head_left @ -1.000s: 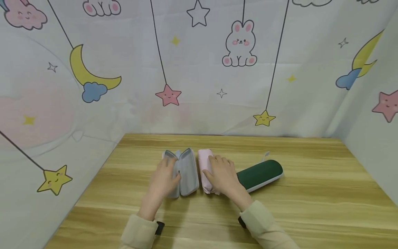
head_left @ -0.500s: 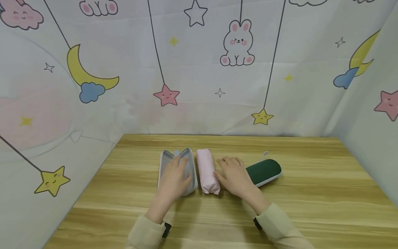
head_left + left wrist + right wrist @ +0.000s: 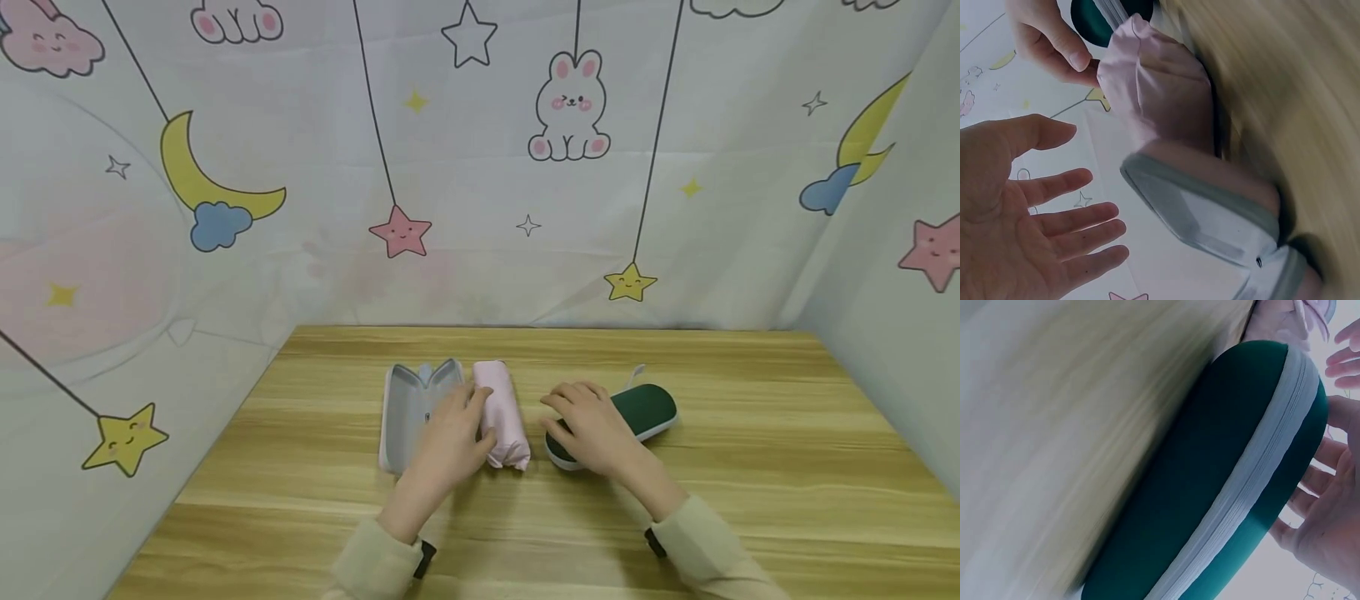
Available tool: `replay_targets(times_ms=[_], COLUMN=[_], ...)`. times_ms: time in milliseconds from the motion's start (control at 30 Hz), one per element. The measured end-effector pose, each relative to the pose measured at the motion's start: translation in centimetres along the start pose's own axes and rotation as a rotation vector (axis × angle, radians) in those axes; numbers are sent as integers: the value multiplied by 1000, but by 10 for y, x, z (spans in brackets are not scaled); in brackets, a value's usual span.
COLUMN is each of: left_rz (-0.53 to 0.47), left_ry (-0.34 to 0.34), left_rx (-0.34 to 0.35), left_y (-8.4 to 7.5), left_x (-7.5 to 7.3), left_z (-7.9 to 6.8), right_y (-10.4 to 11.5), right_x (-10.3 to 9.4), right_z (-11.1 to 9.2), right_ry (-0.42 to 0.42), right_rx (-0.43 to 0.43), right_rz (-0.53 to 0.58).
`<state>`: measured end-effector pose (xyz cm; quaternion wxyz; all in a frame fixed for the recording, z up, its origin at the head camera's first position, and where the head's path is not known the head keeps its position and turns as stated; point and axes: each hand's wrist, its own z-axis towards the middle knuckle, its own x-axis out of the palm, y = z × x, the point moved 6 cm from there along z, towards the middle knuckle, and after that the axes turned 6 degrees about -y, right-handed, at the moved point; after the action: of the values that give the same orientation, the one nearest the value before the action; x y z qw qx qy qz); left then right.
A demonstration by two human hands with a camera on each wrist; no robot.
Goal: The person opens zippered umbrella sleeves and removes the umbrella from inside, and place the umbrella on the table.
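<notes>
An opened-out case with a grey lining lies left of centre on the table. Close to its right side is a pink wrapped bundle, crumpled at its near end. My left hand hovers over the gap between these two, fingers apart in the left wrist view; whether it touches the bundle I cannot tell. A dark green zipped case with a pale zip band lies to the right, slanted. Above its near end is my right hand, fingers relaxed and partly covering it. In the right wrist view those fingers lie beside the green case.
The wood-grain table extends around the things. A pale printed curtain stands behind its far edge and along both sides. A light strap sticks out from the green case.
My left hand has moved right from the grey-lined case toward the pink bundle. The right hand has left the bundle and moved right, over the green case.
</notes>
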<state>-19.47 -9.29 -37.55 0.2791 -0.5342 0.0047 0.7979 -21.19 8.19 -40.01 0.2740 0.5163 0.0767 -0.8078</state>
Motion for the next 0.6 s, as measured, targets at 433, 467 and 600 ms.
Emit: replay_targets(times_ms=[433,467,600], left_rz=[-22,-23,-28], left_ry=[92,102,148], left_rx=[53,51,45], left_y=[-32,-35,-43], left_x=[19,21,29], left_z=[9,10,14], right_y=[-24,-26,-36], right_x=[-9,-10,-11], right_z=[-15,-16,-19], right_ry=[26,24,20], right_rx=[-5,-2,14], right_rz=[-7,-11,-22])
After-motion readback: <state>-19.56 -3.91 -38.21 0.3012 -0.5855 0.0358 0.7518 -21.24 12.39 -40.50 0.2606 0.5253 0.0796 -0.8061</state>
